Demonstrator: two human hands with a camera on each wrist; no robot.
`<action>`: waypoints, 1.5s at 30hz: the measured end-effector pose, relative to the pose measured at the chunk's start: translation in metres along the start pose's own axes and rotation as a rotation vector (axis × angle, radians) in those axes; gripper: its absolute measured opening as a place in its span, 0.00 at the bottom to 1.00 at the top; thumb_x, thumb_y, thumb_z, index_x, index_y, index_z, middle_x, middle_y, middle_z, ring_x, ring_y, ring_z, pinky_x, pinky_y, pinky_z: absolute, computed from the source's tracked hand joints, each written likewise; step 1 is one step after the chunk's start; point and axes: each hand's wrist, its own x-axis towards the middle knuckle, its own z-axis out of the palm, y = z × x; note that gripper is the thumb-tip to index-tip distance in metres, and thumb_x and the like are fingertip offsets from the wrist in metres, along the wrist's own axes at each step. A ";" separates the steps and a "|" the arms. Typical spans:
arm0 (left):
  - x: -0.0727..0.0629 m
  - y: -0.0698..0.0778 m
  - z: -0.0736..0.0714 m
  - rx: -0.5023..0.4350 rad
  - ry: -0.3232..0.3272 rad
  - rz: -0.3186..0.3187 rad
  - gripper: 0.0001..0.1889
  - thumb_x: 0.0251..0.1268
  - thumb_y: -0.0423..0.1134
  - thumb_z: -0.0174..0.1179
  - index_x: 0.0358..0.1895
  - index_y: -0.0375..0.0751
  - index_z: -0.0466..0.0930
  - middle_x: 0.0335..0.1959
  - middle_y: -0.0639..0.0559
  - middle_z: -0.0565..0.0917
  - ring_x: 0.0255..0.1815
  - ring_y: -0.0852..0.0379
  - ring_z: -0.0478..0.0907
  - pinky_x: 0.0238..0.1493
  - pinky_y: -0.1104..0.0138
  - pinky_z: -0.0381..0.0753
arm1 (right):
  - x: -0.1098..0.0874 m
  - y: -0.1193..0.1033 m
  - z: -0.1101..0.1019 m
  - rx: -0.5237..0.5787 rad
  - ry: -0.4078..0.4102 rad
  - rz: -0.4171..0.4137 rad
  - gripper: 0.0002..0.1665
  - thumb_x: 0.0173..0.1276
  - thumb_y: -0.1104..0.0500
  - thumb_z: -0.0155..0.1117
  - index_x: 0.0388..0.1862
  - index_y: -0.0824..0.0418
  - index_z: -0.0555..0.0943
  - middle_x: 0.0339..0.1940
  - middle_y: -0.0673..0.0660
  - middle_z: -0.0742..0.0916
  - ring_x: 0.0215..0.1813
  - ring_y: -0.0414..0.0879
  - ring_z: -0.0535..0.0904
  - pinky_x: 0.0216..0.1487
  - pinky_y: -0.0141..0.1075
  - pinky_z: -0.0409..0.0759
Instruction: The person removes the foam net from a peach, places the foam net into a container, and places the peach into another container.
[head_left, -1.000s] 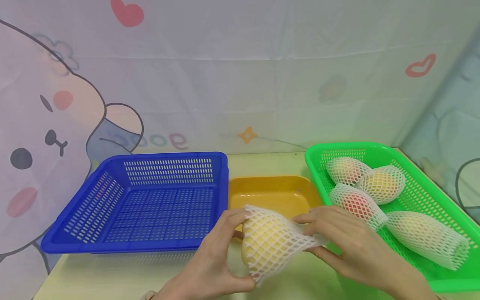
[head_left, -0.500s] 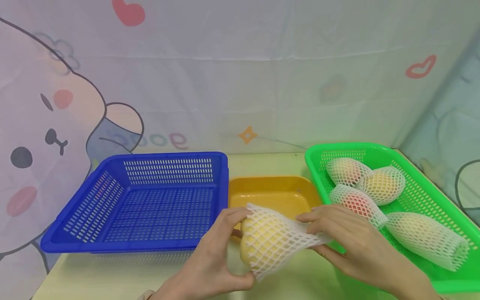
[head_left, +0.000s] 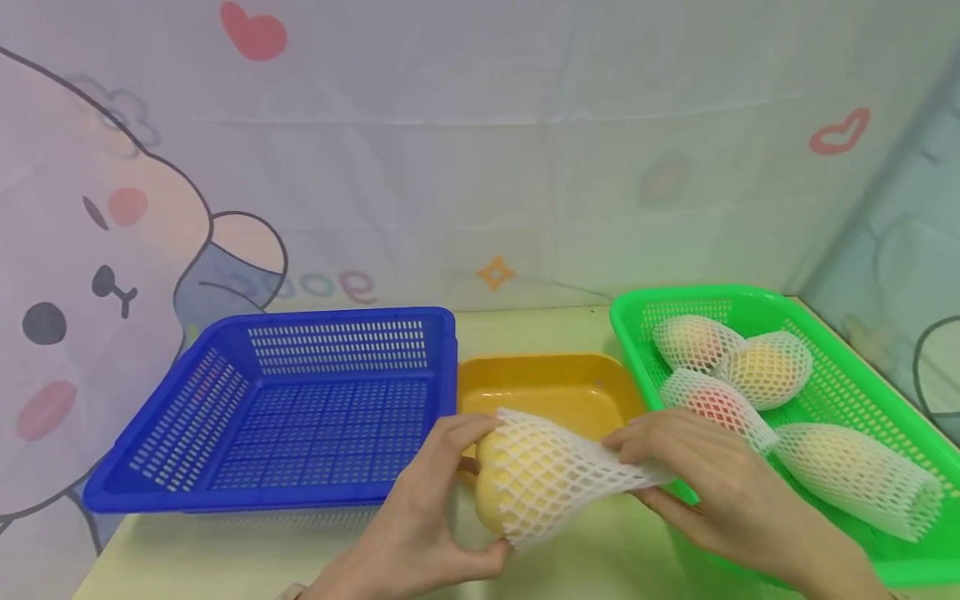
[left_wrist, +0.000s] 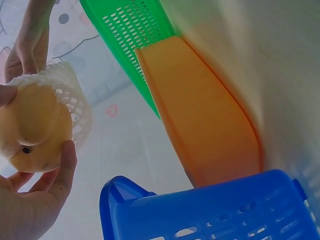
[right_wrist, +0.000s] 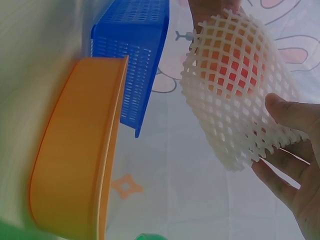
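Note:
A yellow, lobed fruit [head_left: 491, 483] with a red blush on one side is partly inside a white foam net sleeve [head_left: 551, 483]. My left hand [head_left: 427, 508] holds the fruit at the net's open edge, its thumb below and its fingers above. The bare end of the fruit, with a small dark spot, faces the left wrist view. My right hand [head_left: 712, 492] pinches the narrowed end of the sleeve. In the right wrist view, the thumb and fingers are on the loose part of the net, and the red blush shows through the mesh.
A blue basket [head_left: 442, 400] stands on the left. Behind my hands is a yellow-orange tray [head_left: 547, 367]. The green basket [head_left: 630, 333] on the right holds several netted fruits [head_left: 768, 367]. A printed cloth [head_left: 525, 167] hangs behind the table [head_left: 225, 558].
The net has slid slightly to the right, so more of the fruit's left end is bare. My right hand has shifted a little to the right, still pinching the net.

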 end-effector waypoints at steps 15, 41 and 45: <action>0.003 -0.003 -0.015 0.070 0.043 -0.014 0.51 0.30 0.36 0.77 0.67 0.38 0.61 0.62 0.46 0.69 0.56 0.56 0.72 0.46 0.69 0.81 | -0.002 0.002 0.006 -0.013 0.033 -0.004 0.18 0.75 0.53 0.49 0.40 0.66 0.80 0.38 0.51 0.85 0.45 0.38 0.77 0.62 0.22 0.68; 0.005 -0.021 -0.031 0.111 0.061 -0.188 0.48 0.36 0.38 0.76 0.67 0.47 0.61 0.61 0.54 0.73 0.51 0.61 0.74 0.47 0.69 0.82 | 0.004 0.003 0.014 -0.096 0.085 0.164 0.19 0.74 0.50 0.49 0.39 0.64 0.80 0.34 0.50 0.83 0.32 0.38 0.74 0.33 0.25 0.72; 0.004 -0.023 -0.032 0.152 0.081 -0.212 0.48 0.35 0.38 0.77 0.67 0.50 0.62 0.58 0.57 0.74 0.51 0.62 0.72 0.44 0.69 0.82 | 0.005 0.003 0.015 -0.103 0.046 0.260 0.20 0.74 0.49 0.48 0.41 0.64 0.79 0.35 0.51 0.83 0.33 0.39 0.73 0.34 0.26 0.72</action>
